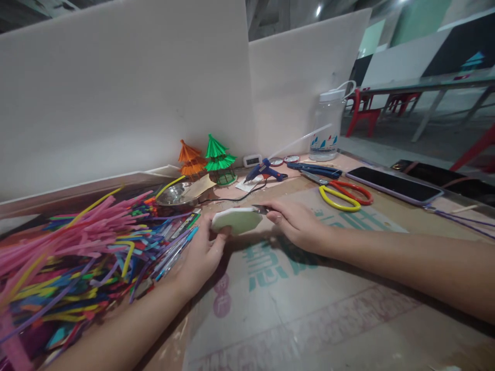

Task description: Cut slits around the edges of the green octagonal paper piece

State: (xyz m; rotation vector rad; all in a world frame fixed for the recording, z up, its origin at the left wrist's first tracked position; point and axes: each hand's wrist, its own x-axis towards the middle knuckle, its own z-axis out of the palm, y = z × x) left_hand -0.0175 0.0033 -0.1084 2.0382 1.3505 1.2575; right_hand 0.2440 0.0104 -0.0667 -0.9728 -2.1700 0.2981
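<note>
My left hand (pixel 201 252) is closed on the left edge of a pale green, many-sided foam piece (pixel 236 220), held just above the cardboard sheet (pixel 294 304). At the piece's right edge, my right hand (pixel 296 222) pinches a small dark blade-like tool (pixel 261 208) whose tip touches the foam. Both forearms rest low over the cardboard.
A big heap of coloured pipe cleaners (pixel 73 257) lies at the left. Behind stand orange (pixel 190 159) and green (pixel 218 157) paper pagodas, a metal bowl (pixel 176 196), a blue glue gun (pixel 266 171), scissors (pixel 340 193), a phone (pixel 394 184), a plastic jar (pixel 328 126) and white partition boards (pixel 127 87).
</note>
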